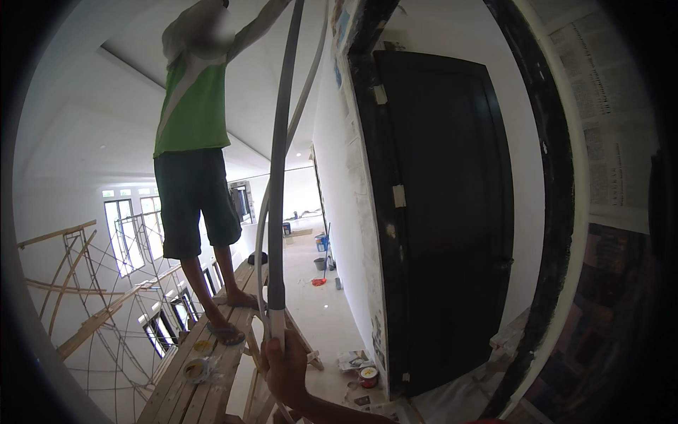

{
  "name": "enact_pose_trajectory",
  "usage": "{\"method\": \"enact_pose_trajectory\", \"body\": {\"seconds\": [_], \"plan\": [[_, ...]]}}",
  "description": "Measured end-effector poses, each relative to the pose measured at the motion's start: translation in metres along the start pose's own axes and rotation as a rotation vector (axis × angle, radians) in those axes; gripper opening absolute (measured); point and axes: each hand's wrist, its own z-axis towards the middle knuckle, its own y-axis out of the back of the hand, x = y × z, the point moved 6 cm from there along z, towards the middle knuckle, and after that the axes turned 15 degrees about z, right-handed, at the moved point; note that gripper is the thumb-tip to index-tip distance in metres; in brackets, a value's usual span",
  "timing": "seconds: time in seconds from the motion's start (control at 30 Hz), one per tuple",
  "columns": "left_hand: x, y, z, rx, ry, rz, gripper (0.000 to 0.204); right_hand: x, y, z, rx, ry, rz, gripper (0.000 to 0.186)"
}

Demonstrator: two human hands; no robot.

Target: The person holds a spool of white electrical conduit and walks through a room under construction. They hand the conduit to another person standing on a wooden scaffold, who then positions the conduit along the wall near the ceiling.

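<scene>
My right hand (286, 371) comes in from the lower edge with its fingers wrapped round the pale lower end of a long dark grey pole (280, 177). The pole stands nearly upright and runs out of the top of the picture. A thinner grey hose (300, 106) curves alongside it, crosses behind it and hangs down near my fingers; where its ends go is not shown. My left hand is out of sight.
Ahead, a co-worker in a green shirt (194, 106) stands on a wooden plank bench (187, 381) with tape rolls (198, 369). Metal scaffolding (92, 311) rises at left. At right are a black door (448, 212) and its frame. A paint can (369, 377) sits on the floor.
</scene>
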Motion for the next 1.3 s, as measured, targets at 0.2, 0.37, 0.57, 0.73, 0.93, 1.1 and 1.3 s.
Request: {"method": "enact_pose_trajectory", "body": {"seconds": [0.2,0.37,0.57,0.73,0.93,1.1,1.3], "plan": [[-0.053,0.058,0.031,-0.209,-0.076,0.090,0.067,-0.016,-0.017,-0.008,0.041,-0.027,0.013,0.030],[-0.084,0.079,0.044,-0.309,-0.117,0.139,0.066,-0.018,-0.016,-0.011,0.028,-0.019,-0.043,0.030],[-0.102,0.074,0.055,-0.346,-0.159,0.168,0.065,-0.020,-0.014,-0.011,0.030,-0.015,-0.005,0.029],[-0.103,0.062,0.053,-0.390,-0.209,0.190,0.064,-0.025,-0.015,-0.008,0.023,-0.038,0.038,0.028],[-0.093,0.094,0.099,-0.619,-0.241,0.240,0.068,-0.019,-0.024,-0.003,0.038,0.064,-0.095,0.031],[-0.136,0.098,0.100,-0.596,-0.325,0.316,0.054,-0.013,-0.034,0.003,0.017,0.090,-0.075,0.030],[-0.176,0.088,0.102,-0.496,-0.344,0.366,0.047,0.003,-0.040,0.016,0.013,0.073,-0.116,0.029]]}}
